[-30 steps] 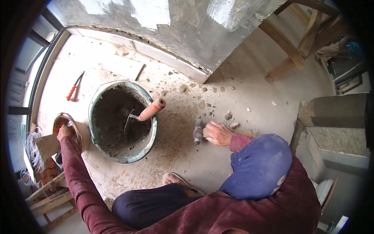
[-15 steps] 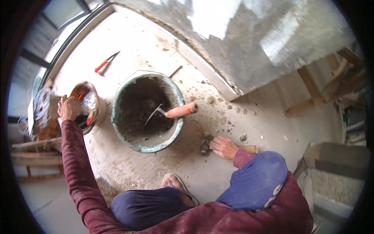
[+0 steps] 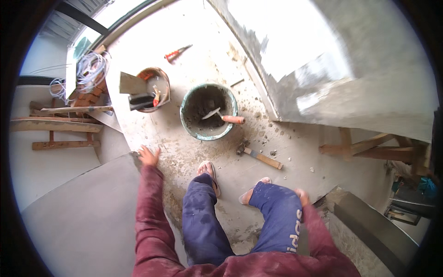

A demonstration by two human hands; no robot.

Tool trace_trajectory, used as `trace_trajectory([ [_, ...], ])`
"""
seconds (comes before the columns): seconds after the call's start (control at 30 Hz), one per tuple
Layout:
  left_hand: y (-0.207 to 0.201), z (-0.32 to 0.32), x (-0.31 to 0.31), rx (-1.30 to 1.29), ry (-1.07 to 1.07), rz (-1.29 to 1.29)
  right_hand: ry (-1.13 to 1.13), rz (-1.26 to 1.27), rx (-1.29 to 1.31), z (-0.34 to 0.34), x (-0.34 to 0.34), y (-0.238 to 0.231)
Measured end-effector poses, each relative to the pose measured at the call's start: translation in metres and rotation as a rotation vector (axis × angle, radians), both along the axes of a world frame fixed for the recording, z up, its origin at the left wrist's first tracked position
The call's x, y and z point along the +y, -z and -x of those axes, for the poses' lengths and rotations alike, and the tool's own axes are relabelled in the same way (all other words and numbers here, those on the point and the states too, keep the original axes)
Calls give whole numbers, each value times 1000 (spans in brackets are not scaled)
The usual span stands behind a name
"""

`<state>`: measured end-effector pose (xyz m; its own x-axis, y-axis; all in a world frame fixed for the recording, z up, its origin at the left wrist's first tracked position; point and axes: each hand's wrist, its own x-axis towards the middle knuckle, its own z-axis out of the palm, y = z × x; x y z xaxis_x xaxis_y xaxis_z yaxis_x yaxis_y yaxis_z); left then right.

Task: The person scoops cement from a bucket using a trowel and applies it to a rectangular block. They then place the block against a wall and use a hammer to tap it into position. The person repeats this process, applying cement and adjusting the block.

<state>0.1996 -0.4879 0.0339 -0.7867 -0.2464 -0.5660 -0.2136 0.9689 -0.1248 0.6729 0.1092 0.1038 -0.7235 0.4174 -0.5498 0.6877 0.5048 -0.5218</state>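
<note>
My left hand point(image 3: 148, 156) is open, fingers spread, at the corner of a grey plastered slab point(image 3: 87, 198); whether it touches cannot be made out. Beside my right knee is my right hand point(image 3: 302, 197), its fingers mostly hidden. In front of my feet stands a green-rimmed bucket point(image 3: 185, 125) with dark mortar inside. A trowel point(image 3: 233, 119) lies over its right rim, its orange-red handle sticking outward. On the floor right of my feet rests a hammer point(image 3: 264, 158) with a wooden handle and a mortar-caked head.
A smaller bucket point(image 3: 167, 92) at left holds tools and a flat board point(image 3: 132, 84). A red-handled tool point(image 3: 177, 53) lies beyond. Coiled clear hose point(image 3: 92, 67) sits on bricks near wooden planks point(image 3: 55, 124). Right are a plastered wall point(image 3: 295, 69) and a wooden frame point(image 3: 369, 150).
I have risen from a squat, so the view is higher. My left hand has left the small bucket; my right hand has left the hammer and moved to my knee.
</note>
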Motion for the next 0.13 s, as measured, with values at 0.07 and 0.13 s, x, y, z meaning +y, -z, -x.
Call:
trace_trajectory([
  [0.07,18,-90,-41,399,-59,-561,641,419,-131,-31,-57,-73],
  [0.13,-67,-155,3,295,-190,-630,843,545,-337,-35,-104,-185],
])
